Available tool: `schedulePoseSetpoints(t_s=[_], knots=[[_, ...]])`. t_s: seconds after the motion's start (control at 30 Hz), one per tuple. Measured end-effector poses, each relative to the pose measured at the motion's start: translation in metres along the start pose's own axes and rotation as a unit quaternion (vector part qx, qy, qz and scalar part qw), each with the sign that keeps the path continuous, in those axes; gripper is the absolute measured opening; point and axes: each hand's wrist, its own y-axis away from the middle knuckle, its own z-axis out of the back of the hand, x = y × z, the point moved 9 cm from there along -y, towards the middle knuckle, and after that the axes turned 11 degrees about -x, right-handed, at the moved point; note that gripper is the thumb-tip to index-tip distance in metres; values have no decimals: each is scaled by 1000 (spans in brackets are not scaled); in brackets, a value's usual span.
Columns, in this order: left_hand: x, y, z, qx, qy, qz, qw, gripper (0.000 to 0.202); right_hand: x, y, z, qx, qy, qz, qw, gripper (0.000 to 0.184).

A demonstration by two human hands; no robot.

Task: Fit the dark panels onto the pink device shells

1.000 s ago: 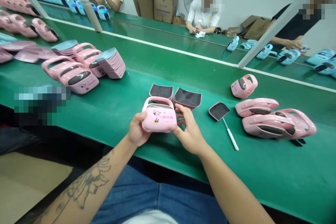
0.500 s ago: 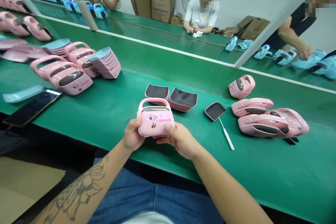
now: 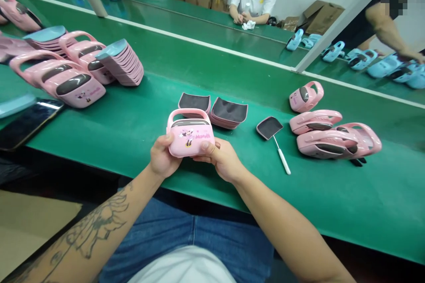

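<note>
Pink handled case [image 3: 191,141] was held up over the near edge of the green worktop [image 3: 159,93], roughly midway along, its handle uppermost and its printed front facing the wearer. The left hand [image 3: 164,159] gripped its left end, thumb on the front. The right hand [image 3: 221,159] held the lower right part, thumb pressed on the printed face and some fingers tucked underneath; how far the fingers reached behind could not be seen.

Just beyond the case, farther from the near edge, sat two neighbouring stacks of dark-faced panels [image 3: 229,109], the left one partly covered by the handle. To their right lay a loose dark-faced panel [image 3: 269,127], with a white-handled tool [image 3: 284,160] slanting from it toward the near edge; whether its thin tip touched the panel was unclear.

Toward the worktop's right end lay a close group of pink cases [image 3: 327,145], with a single pink case [image 3: 303,98] nearer the far edge. Toward the left end were more pink cases [image 3: 79,91] beside a leaning stack of pink panels [image 3: 124,68] topped by a blue one, and a dark phone [image 3: 29,124] rested by the near edge.
</note>
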Motion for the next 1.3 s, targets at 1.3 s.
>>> schedulePoseSetpoints(t_s=[1.3], knots=[[-19,14,40,-187,-235,-202,932,81,24,28,-14,-24,382,284,879,73]])
